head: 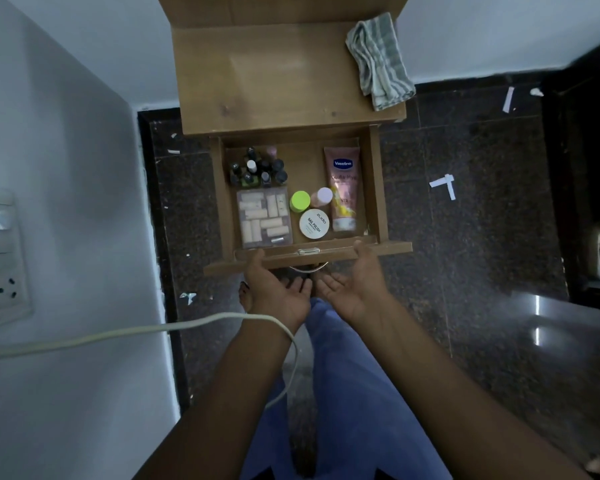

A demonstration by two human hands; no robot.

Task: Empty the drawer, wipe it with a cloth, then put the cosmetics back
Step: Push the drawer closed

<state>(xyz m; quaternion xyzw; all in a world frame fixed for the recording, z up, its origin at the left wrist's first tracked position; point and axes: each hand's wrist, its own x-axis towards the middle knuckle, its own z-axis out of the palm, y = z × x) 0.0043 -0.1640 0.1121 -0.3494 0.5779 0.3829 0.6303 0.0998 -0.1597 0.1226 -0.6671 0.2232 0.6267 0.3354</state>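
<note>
In the drawer (373,188), the Vaseline tube (343,188) lies cap toward its front.

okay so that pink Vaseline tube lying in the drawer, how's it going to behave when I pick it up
The Vaseline tube lies flat along the drawer's right wall, so it shouldn't roll. It looks like soft plastic, so it will probably give under a squeeze. Its glossy surface may be slightly slippery; gripping mid-body seems safest.

floor (482,237): dark speckled stone | wall (66,133): pale grey, w/ switch panel (0,258) | light: dim
</note>
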